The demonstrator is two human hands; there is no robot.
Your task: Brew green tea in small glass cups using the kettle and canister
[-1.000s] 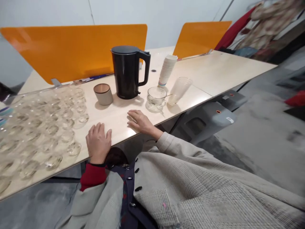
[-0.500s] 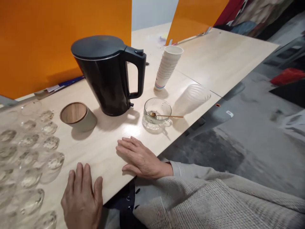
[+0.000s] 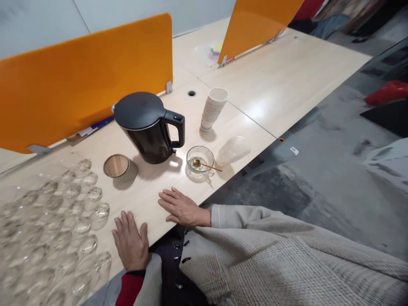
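My left hand (image 3: 130, 240) lies flat on the pale wooden table (image 3: 149, 191) near its front edge, holding nothing, right beside a dense group of clear glass tumblers (image 3: 73, 229). My right hand (image 3: 183, 208) rests palm down at the edge, also empty. Its nearest neighbour is a ribbed glass cup (image 3: 196, 161) on a glass saucer, with a gold spoon (image 3: 207, 165) in it. Farther back stand a black electric kettle (image 3: 148, 127), a beige cup with a wooden top (image 3: 116, 166), and a stack of paper cups (image 3: 213, 109). A clear plastic cup (image 3: 232, 151) lies on its side.
Orange desk dividers (image 3: 83, 76) rise along the table's back, and another (image 3: 259, 29) stands farther on. A round cable hole (image 3: 191, 93) is set in the tabletop. The grey floor lies beyond the right edge, with a red object (image 3: 387, 92) on it.
My view has pulled back and tilted, so the table's objects look smaller. Both hands remain flat on the table, and no object has visibly been moved.
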